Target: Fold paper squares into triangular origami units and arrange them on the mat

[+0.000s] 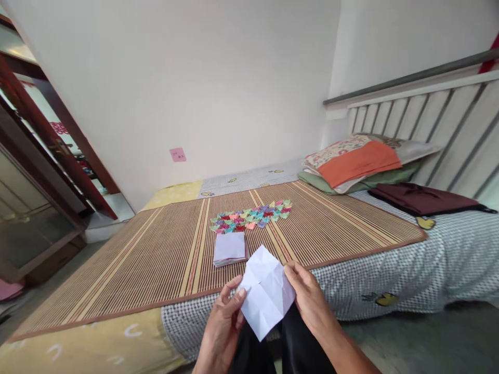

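A creased white sheet of paper (265, 293) is held up over my lap, opened out with fold lines across it. My left hand (226, 319) pinches its left edge between thumb and fingers. On the opposite side, my right hand (310, 296) grips the right edge, thumb on top. Just beyond the sheet lies a stack of square paper (230, 246), its top piece white. Behind that stack, several small folded paper pieces (251, 217) in many colours stand in rows.
A striped bamboo mat (163, 254) covers much of the bed. Pillows (358, 161) are piled at the right, near a dark maroon folded cloth (424, 199) and the slatted headboard (444, 114). A pink socket plate (178, 155) is on the wall. A doorway stands at left.
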Demonstrator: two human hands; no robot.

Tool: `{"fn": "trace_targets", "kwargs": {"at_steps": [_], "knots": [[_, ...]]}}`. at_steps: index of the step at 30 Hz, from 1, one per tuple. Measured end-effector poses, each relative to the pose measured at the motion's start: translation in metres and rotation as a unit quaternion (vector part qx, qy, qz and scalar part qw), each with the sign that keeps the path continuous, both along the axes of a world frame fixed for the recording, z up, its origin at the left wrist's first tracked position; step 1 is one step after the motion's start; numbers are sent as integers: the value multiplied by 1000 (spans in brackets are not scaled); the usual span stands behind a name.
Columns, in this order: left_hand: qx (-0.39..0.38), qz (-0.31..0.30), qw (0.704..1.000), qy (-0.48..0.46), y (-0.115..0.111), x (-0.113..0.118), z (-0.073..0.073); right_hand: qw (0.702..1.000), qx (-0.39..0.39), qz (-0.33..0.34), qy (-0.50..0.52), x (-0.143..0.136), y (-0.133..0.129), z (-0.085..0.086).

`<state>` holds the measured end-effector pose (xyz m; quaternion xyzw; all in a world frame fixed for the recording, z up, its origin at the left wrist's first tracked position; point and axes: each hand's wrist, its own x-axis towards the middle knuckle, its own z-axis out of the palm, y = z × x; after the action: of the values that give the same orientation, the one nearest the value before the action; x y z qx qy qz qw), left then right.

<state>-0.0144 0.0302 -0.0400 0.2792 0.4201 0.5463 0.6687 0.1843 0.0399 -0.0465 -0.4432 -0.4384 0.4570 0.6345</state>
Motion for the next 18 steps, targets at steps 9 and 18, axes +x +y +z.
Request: {"fn": "trace_targets", "kwargs": {"at_steps": [9,18], "knots": [[82,76,993,49,-8,-3,11,991,23,101,-81,9,-17,21],[99,2,985,141,-22,-2,25,996,2,79,-37,5,-23,30]]}}
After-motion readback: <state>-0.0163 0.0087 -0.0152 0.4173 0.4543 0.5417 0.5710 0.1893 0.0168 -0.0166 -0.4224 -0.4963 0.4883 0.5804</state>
